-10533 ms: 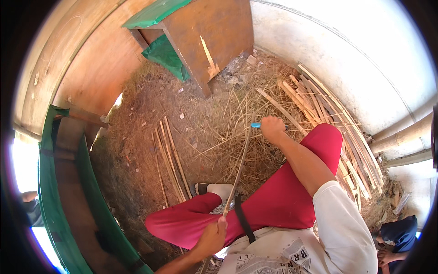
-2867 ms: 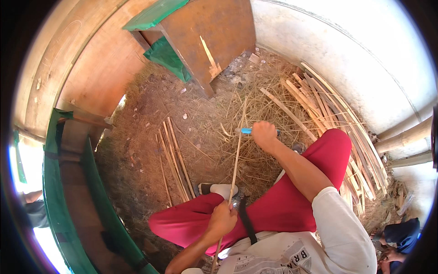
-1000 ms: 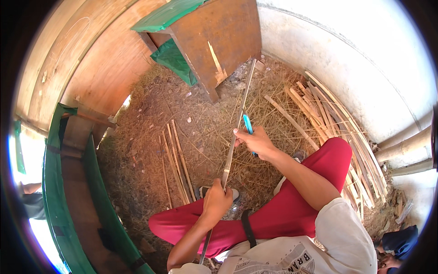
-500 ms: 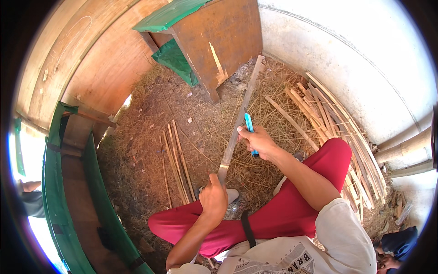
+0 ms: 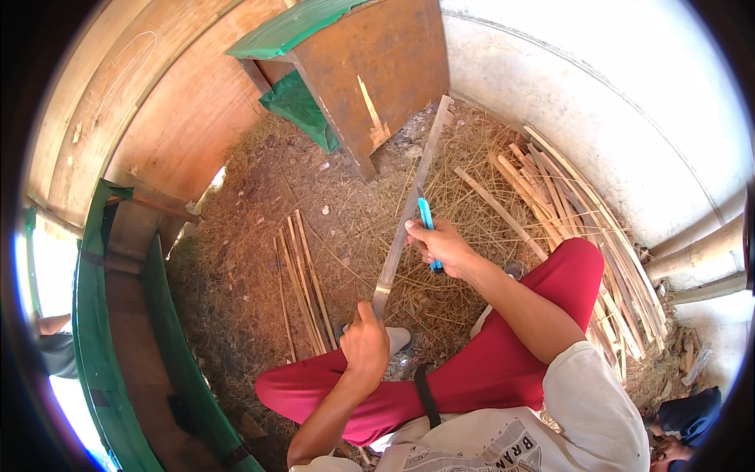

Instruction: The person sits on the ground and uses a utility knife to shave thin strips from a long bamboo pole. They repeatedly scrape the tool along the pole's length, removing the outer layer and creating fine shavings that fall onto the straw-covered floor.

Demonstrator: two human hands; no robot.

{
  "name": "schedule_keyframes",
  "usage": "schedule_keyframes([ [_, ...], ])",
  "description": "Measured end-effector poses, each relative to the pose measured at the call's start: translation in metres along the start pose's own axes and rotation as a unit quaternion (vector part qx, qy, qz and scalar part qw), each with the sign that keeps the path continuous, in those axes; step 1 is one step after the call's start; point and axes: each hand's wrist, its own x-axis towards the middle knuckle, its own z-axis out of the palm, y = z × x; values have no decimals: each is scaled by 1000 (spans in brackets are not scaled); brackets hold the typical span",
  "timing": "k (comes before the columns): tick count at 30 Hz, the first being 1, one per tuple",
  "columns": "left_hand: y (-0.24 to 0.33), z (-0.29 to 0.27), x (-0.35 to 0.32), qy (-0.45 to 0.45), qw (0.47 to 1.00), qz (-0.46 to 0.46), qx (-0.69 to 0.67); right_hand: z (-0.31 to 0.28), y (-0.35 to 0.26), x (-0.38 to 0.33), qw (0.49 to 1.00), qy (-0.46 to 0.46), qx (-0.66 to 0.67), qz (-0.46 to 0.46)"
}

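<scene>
Two hands share one wooden strip [image 5: 429,149], slanting from seven o'clock to one. The left hand [image 5: 366,346] is closed round its near end; the right hand [image 5: 444,247] pinches it midway, gripping a blue knife [image 5: 425,212] too. That knife no longer points crosswise at the strip; it stands alongside, blade contact hard to tell, and the strip's broad face has turned up, so cutting looks paused. The far tip nears the brown cupboard [image 5: 401,71] at twelve. Dirt floor [image 5: 346,189] spreads at ten, between cupboard and thin sticks [image 5: 312,275] at eight; a stick pile [image 5: 566,204] edges three.
</scene>
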Motion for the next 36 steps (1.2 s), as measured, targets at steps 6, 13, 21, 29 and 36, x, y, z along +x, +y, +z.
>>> schedule_keyframes([
  [6, -2, 3, -1, 16, 1000, 4, -9, 0, -1, 0, 1000, 3, 0, -7],
  [13, -10, 2, -6, 4, 999, -1, -34, -2, 4, 6, 998, 58, -12, -23],
  [21, -24, -16, -33, -8, 1000, 6, -6, -10, 2, 8, 993, 112, 24, -35],
  [29, -34, -15, -42, -7, 998, -20, -55, -8, -4, 4, 992, 118, 20, -36],
  [36, -38, -3, -43, -4, 992, 30, -126, -10, -7, 4, 992, 113, 17, -54],
])
